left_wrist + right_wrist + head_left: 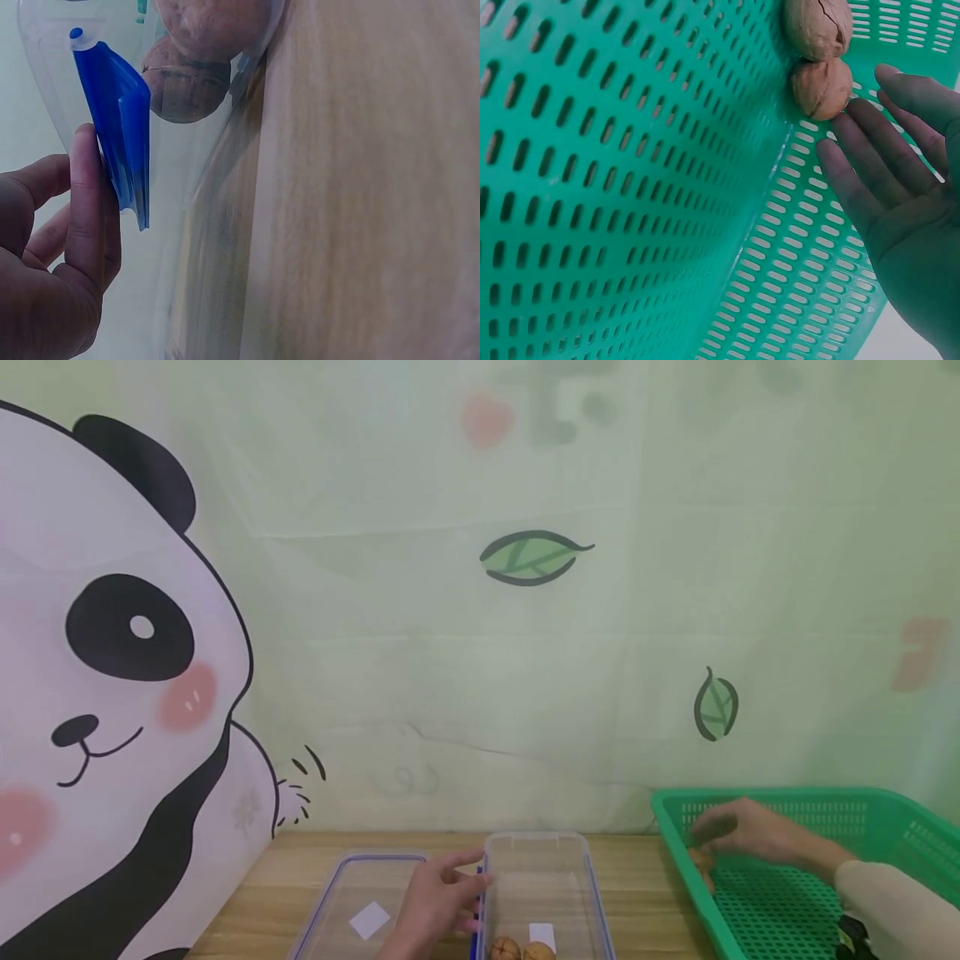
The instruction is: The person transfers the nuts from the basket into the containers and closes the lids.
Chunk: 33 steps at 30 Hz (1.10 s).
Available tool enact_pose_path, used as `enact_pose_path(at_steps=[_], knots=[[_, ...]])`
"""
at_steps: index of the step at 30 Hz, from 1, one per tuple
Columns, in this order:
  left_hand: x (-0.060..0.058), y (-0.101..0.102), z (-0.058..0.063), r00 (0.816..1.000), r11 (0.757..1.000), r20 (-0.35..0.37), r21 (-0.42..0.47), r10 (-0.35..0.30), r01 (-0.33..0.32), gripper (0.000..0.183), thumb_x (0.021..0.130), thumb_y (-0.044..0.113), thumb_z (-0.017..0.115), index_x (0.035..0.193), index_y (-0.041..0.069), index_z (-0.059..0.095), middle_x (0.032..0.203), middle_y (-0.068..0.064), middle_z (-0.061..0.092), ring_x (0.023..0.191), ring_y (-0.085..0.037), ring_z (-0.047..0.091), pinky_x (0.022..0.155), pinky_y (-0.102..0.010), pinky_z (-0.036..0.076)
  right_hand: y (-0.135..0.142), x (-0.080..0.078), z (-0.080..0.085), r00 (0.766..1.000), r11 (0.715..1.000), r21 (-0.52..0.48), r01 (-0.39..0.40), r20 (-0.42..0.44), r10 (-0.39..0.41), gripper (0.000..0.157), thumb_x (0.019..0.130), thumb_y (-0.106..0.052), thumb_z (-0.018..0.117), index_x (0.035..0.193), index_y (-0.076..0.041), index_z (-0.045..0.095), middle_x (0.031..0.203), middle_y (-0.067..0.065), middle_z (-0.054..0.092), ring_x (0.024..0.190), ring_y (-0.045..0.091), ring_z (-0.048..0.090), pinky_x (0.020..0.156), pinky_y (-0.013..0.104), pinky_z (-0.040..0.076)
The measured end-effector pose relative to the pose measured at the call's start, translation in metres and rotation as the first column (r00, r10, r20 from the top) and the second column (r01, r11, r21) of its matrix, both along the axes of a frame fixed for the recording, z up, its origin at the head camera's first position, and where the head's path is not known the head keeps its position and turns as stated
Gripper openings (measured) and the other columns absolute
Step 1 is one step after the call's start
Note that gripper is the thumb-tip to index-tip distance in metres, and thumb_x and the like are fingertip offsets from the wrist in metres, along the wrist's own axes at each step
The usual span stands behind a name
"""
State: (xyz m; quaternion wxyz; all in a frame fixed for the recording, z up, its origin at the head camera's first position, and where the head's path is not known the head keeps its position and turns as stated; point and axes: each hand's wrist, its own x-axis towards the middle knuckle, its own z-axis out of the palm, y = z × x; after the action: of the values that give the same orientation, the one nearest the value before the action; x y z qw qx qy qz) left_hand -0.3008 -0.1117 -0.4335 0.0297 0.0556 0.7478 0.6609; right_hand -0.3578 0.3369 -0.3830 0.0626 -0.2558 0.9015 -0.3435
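My left hand (442,897) touches the long side of a clear plastic box (536,877), its straight fingers against the blue clasp (120,120). Two walnuts (506,948) lie at the near end of that box. Inside a green basket (678,860), my right hand (750,832) reaches toward two more walnuts (821,88) by the left wall. In the right wrist view those walnuts sit against each other, with the fingertips (845,124) right beside the nearer one. The right fingers are extended and grip nothing.
A clear lid (337,893) with a blue seal and a white paper square (370,921) lies left of the box on the wooden table (637,893). Inside the box is another white label (542,935). Behind the table hangs a panda-printed cloth (420,652).
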Motion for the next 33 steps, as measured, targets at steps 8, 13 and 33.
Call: enact_pose_path(at_steps=[8,13,33], knots=[[0.0008,0.0007,0.0045,1.0,1.0,0.012,-0.004,0.023,-0.023,0.051,0.086,0.02,0.075,0.132,0.006,0.058,0.094,-0.018,0.064,0.069,-0.021,0.065,0.055,-0.034,0.061,-0.0001,-0.0011,-0.0005,0.999,0.999,0.033,-0.043,0.025,0.042,0.025,0.088,-0.016,0.069,0.11,-0.005,0.07,0.11,0.012,0.068,0.101,0.036,0.062,0.08,0.046,0.058],[0.0012,0.0012,0.0042,1.0,1.0,0.014,-0.009,0.019,-0.019,0.05,0.086,0.02,0.074,0.132,0.006,0.058,0.093,-0.018,0.065,0.068,-0.021,0.065,0.055,-0.033,0.061,0.0011,0.0013,-0.0014,0.999,0.996,0.078,-0.034,0.031,0.031,0.024,0.086,-0.015,0.071,0.107,-0.003,0.071,0.107,0.011,0.07,0.1,0.036,0.063,0.079,0.048,0.058],[0.0019,0.0021,0.0023,1.0,1.0,0.019,0.003,0.025,-0.025,0.05,0.086,0.018,0.075,0.132,0.005,0.058,0.095,-0.018,0.064,0.068,-0.021,0.065,0.054,-0.034,0.061,0.0078,0.0027,-0.0023,0.999,0.992,0.126,0.029,0.013,-0.031,0.028,0.081,-0.014,0.074,0.103,0.002,0.07,0.101,0.012,0.069,0.091,0.029,0.065,0.074,0.046,0.059]])
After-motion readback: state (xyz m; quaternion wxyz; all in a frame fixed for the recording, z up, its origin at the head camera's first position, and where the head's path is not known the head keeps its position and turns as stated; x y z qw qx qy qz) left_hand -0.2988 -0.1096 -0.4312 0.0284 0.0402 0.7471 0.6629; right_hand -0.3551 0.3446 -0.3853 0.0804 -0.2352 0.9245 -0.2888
